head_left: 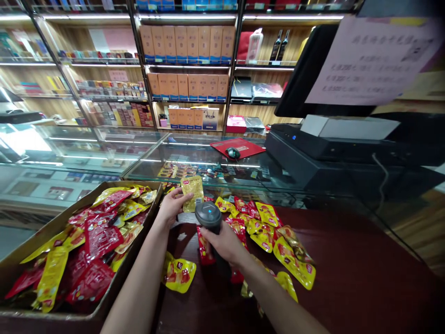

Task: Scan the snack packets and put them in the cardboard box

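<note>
My left hand (171,207) pinches a gold snack packet (193,191) by its left edge, its printed back turned toward me. A black handheld barcode scanner (208,215) is gripped in my right hand (225,242), its head close to the packet's lower corner. Under and around the scanner lie red snack packets (206,250), partly hidden by it. A yellow snack packet (180,274) rests on the dark table between my forearms. More yellow packets (292,263) and red ones are spread to the right of my right hand.
A cardboard box (153,204) full of red and yellow packets stands at the left. Behind are a glass counter (156,157), a red mat (248,149) and a computer mouse (232,152). A monitor (295,83) rises at the right; stocked shelves line the back wall.
</note>
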`<state>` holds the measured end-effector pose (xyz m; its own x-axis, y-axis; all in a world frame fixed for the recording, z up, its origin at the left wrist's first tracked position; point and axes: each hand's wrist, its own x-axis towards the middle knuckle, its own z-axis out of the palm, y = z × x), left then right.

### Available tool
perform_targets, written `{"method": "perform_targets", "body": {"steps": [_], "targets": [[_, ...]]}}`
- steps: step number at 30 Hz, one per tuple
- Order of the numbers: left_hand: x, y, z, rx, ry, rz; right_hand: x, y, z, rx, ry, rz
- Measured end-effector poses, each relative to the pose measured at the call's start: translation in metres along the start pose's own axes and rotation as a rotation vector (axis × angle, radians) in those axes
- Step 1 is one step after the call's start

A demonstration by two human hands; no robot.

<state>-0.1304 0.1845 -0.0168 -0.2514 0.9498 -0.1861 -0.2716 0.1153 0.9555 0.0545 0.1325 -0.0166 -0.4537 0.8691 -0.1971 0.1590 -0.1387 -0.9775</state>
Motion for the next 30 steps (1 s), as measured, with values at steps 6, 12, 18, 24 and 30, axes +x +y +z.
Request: {"method": "perform_targets", "body": {"steps": [6, 12, 18, 24, 30], "targets": [[0.0028, -0.0042, -0.0011, 0.023, -0.011, 0.003, 0.0002, -0.0017, -0.0023, 0.002, 0.016, -0.011], [0.0020, -0.0061, 0.0008, 0.052, -0.022, 0.008, -0.0001, -0.0028, -0.0017, 0.042, 0.011, -0.019], [0.0022, -0.0065, 0.0013, 0.055, -0.026, 0.005, 0.0000, -0.0049, -0.0027, 0.098, 0.006, -0.002], [-0.0007, -0.0047, 0.0040, 0.033, -0.039, 0.030, 0.0000, -0.0030, -0.0035, 0.072, -0.030, 0.000], [-0.0016, -0.0030, 0.0050, 0.055, -0.027, 0.011, -0.0003, -0.0020, -0.0040, 0.019, -0.020, -0.021]]}}
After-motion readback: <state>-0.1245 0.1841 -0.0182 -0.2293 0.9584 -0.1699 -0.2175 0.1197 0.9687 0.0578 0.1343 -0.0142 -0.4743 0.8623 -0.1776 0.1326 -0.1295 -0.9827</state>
